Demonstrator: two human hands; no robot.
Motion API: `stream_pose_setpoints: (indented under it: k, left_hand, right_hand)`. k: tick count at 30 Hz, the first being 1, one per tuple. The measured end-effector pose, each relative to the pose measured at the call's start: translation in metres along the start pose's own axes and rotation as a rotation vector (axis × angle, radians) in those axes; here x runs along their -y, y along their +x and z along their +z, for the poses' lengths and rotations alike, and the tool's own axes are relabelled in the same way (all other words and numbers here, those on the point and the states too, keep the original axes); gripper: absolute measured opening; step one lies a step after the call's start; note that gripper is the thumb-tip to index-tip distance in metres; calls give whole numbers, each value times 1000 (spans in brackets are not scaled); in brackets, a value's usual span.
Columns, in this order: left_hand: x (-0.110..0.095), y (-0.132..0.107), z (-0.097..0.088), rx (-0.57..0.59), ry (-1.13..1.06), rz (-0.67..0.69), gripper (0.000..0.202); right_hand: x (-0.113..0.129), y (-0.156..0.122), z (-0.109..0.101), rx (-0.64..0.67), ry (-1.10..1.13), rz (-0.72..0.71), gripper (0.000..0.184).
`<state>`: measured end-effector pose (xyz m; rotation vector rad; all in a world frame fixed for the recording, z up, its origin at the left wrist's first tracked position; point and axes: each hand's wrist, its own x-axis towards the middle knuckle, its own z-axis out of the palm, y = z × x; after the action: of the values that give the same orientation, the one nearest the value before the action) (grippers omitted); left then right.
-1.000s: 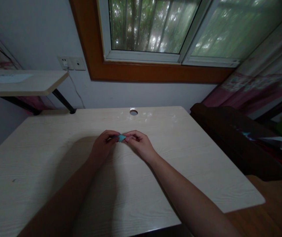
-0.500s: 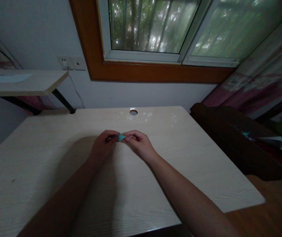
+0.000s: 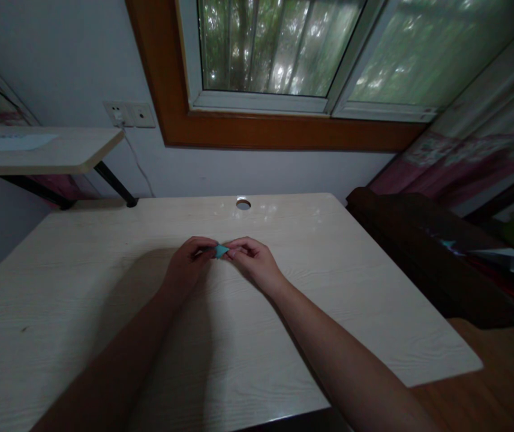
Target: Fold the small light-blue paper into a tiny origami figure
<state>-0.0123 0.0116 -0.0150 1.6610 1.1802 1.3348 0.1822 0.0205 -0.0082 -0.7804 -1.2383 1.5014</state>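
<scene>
A small teal piece (image 3: 221,251), folded and pointed like paper, is held between my two hands over the middle of the desk. Thumb and fingers of my left hand (image 3: 189,259) pinch its left side. On the other side, my right hand (image 3: 253,257) grips the pointed right end between thumb and fingertips. The fingertips cover parts of its edges, so its full shape is hidden.
The pale wood-grain desk (image 3: 364,312) has a round cable hole (image 3: 243,204) near its back edge. A raised shelf (image 3: 50,156) on black legs stands at the left rear. Dark wooden furniture (image 3: 400,240) adjoins the desk's right side. A window (image 3: 279,48) is behind.
</scene>
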Motion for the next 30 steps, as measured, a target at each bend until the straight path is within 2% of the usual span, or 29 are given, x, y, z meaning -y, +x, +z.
stream_pose_setpoints:
  k: [14, 19, 23, 30]
  left_hand:
    - [-6, 0, 1, -6, 171, 182, 7]
    - [-7, -1, 4, 7, 196, 202, 8]
    - [-8, -3, 5, 19, 216, 190, 8]
    - [-12, -5, 6, 47, 227, 202, 5]
  right_hand:
    - [3, 0, 0, -24, -48, -3, 22]
    - [0, 0, 0, -33, -88, -5, 21]
    - [-2, -1, 1, -37, -199, -28, 19]
    - [-6, -3, 0, -36, -402, -151, 17]
